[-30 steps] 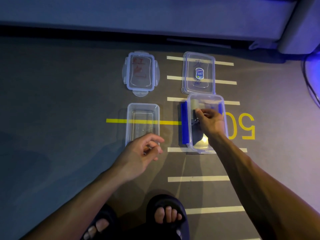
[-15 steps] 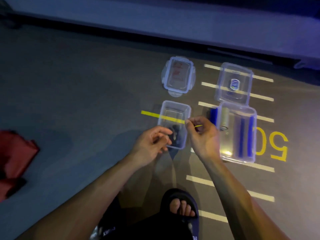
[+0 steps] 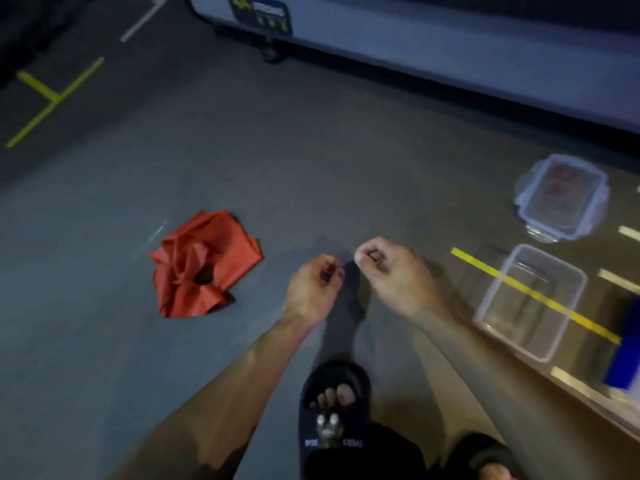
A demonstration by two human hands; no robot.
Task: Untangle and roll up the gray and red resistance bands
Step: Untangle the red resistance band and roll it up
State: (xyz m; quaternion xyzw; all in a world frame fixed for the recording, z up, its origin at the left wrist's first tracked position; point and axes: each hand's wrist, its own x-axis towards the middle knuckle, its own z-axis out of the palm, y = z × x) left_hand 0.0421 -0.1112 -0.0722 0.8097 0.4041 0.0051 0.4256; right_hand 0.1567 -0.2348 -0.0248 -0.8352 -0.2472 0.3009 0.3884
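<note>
The red resistance band (image 3: 202, 263) lies crumpled in a heap on the grey floor, left of my hands. The gray band (image 3: 346, 303) is dark and blurred, and it hangs down between my hands above my foot. My left hand (image 3: 311, 289) pinches its top edge with curled fingers. My right hand (image 3: 391, 268) pinches the same edge just to the right. Both hands are off the floor, about a hand's width right of the red band.
An empty clear plastic container (image 3: 493, 289) stands to the right, with its lid (image 3: 561, 197) lying beyond it. A blue object (image 3: 623, 344) shows at the right edge. My sandaled foot (image 3: 332, 396) is below the hands. A grey platform (image 3: 450, 53) runs along the top.
My right hand left the right-hand container and joined the left hand on the gray band. Both hands moved left, away from the containers, and the view swung left onto the red band.
</note>
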